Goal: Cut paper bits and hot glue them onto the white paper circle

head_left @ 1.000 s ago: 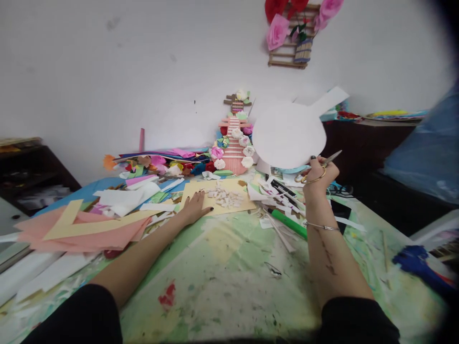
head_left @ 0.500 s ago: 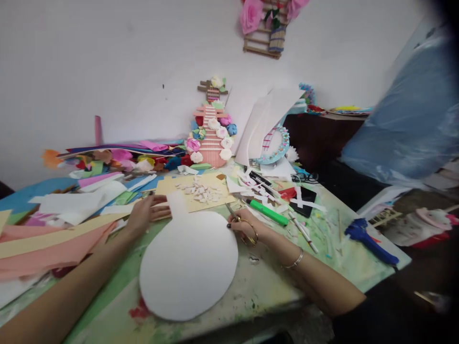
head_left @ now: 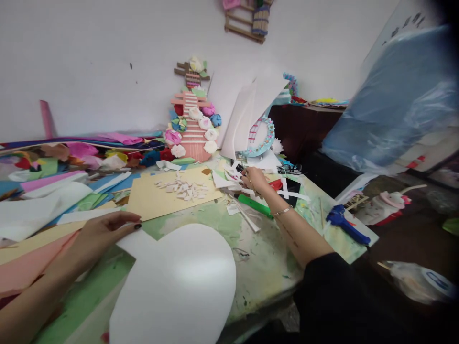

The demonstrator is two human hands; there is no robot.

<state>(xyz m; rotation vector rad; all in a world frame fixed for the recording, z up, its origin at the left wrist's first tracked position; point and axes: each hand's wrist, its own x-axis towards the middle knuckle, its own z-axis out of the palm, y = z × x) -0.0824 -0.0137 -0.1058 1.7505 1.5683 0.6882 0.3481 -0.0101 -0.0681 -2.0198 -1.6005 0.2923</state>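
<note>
A white guitar-shaped cutout point(head_left: 179, 282), stiff and smooth, with a round body and a short neck, is held tilted at the near side of the table. My left hand point(head_left: 103, 234) pinches its neck between thumb and fingers. My right hand point(head_left: 255, 180) reaches far forward into the clutter of paper strips, its fingers bunched at a black pen point(head_left: 239, 167). What lies inside those fingers is hidden. A green marker point(head_left: 255, 205) lies just below the right wrist.
Small white paper bits point(head_left: 184, 186) lie on a yellow sheet point(head_left: 143, 196). A pink paper-flower guitar point(head_left: 195, 138) leans on the wall. A blue glue gun point(head_left: 347, 224) is at the right edge; coloured papers point(head_left: 53, 188) pile up at left. A black phone point(head_left: 291, 188) lies under strips.
My right hand has left the cutout's edge, where it held scissors, and moved forward to the pens. My left hand now grips the neck; the cutout has turned and come nearer.
</note>
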